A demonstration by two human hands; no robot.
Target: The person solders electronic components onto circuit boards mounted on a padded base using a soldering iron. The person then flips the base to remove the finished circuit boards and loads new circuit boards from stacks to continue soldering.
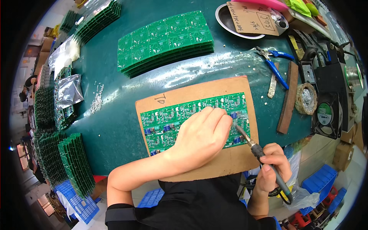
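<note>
A green circuit board [191, 110] with small parts and blue cylindrical components lies on a sheet of brown cardboard [237, 161]. My left hand [203, 132] is over the middle of the board, its fingers curled closed. Whatever they may pinch is hidden behind the knuckles. A soldering iron [257, 150] is held in my right hand [274, 166], fingers wrapped round its dark handle. Its tip points up and left at the board's right part, close beside my left fingers. Whether the tip touches the board I cannot tell.
Stacked green boards [165, 38] stand behind the cardboard; more racks of boards [76, 165] line the left. Blue-handled cutters [276, 73], a brown strip [287, 97], a round holder of metal shavings [306, 99] and a fan [326, 115] are at right.
</note>
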